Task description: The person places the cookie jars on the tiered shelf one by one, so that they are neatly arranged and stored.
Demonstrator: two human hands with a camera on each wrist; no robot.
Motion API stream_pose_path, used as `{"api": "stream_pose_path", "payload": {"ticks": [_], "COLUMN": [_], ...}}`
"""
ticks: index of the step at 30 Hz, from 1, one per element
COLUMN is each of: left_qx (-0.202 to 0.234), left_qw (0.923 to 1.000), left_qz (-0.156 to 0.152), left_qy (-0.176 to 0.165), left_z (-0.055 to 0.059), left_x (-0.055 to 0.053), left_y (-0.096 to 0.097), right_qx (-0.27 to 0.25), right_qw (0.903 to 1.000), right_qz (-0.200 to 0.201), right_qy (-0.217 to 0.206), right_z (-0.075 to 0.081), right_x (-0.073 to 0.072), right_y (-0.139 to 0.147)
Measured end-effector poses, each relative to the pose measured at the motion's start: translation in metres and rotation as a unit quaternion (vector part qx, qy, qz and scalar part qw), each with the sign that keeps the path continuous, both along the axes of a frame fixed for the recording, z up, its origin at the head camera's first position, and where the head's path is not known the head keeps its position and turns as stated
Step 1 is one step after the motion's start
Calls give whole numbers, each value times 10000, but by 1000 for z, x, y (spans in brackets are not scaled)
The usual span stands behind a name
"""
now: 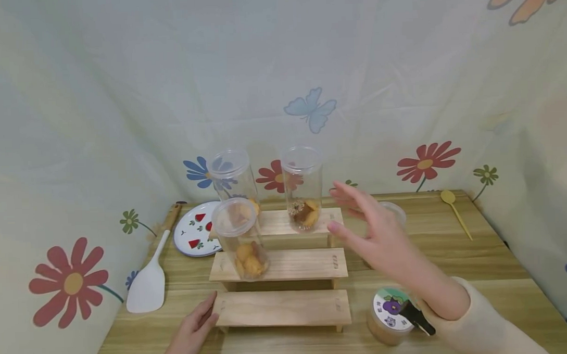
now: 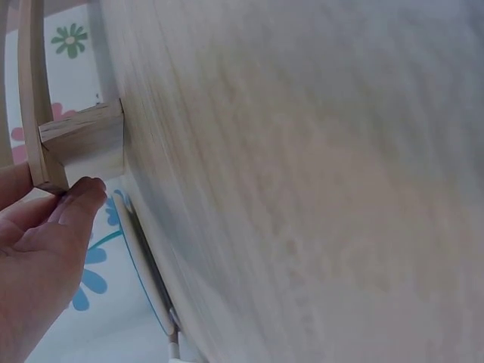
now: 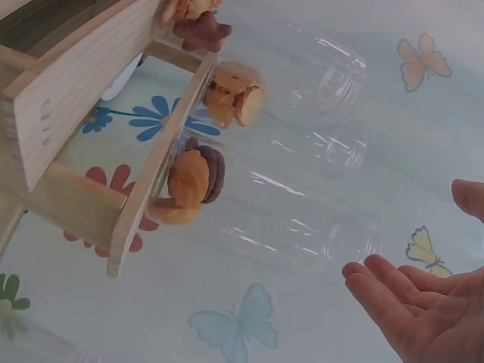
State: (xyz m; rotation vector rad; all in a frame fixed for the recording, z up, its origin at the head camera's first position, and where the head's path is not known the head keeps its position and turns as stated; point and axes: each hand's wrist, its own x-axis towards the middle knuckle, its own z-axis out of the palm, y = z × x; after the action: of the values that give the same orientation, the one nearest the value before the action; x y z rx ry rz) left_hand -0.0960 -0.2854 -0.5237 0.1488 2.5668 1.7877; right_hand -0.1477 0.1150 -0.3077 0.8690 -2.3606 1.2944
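Note:
At the front left, my left hand pinches the left end of the lowest step of a three-step wooden stand; in the left wrist view the thumb lies on one side of the board and the fingers on the other. My right hand is held in the air with spread fingers, touching nothing, just right of a tall clear jar of brown and golden snacks on the top step. A second clear jar stands on that step's left, and a third jar on the middle step.
Right of the stand sit a round tub with a printed lid and black clip, and a clear jar partly behind my right hand. A yellow spoon lies far right. A white spatula and patterned plate are left.

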Motion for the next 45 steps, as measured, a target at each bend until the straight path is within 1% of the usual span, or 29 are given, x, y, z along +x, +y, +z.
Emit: {"api": "stream_pose_path", "payload": {"ticks": [3, 6, 9, 12, 14, 15, 17, 20, 22, 27, 34, 39, 42, 45], "left_qx": [34, -7, -73, -71, -151, -107, -208, -334, -483, -732, -807, -799, -795, -744], "left_qw": [9999, 9998, 9997, 9998, 9998, 9999, 9997, 9993, 9985, 9967, 9955, 9964, 9968, 9972], "left_qz": [-45, -77, -106, -102, -79, -64, -7, 39, 68, 78, 28, 27, 3, 14], "left_qy": [97, 192, 196, 138, 114, 82, 90, 137, 240, 342, 487, 275, 93, -41], "left_z": [1, 1, 1, 1, 1, 1, 1, 3, 3, 3, 1, 1, 1, 2], "left_x": [0, 0, 0, 0, 0, 0, 1, 2, 3, 5, 4, 4, 3, 2], "left_y": [0, 0, -1, 0, -1, -1, -1, 0, 0, 0, 2, 1, -1, -2], "right_qx": [249, 488, 659, 715, 738, 754, 802, 941, 1078, 1523, 1826, 1786, 1671, 1603], "right_qw": [9993, 9974, 9951, 9925, 9909, 9901, 9884, 9859, 9839, 9773, 9707, 9715, 9733, 9731], "right_qz": [-203, -491, -741, -952, -1038, -1081, -1142, -1203, -1239, -1324, -1402, -1354, -1270, -1219], "right_qy": [192, 182, -27, -279, -428, -487, -591, -679, -704, -639, -687, -778, -931, -1115], "right_z": [-3, -8, -16, -22, -27, -29, -34, -42, -47, -59, -73, -80, -82, -83], "right_x": [-2, -5, -9, -13, -16, -18, -22, -29, -34, -43, -51, -58, -61, -61], "right_y": [6, 14, 24, 34, 41, 45, 51, 60, 64, 75, 88, 95, 97, 99]}}
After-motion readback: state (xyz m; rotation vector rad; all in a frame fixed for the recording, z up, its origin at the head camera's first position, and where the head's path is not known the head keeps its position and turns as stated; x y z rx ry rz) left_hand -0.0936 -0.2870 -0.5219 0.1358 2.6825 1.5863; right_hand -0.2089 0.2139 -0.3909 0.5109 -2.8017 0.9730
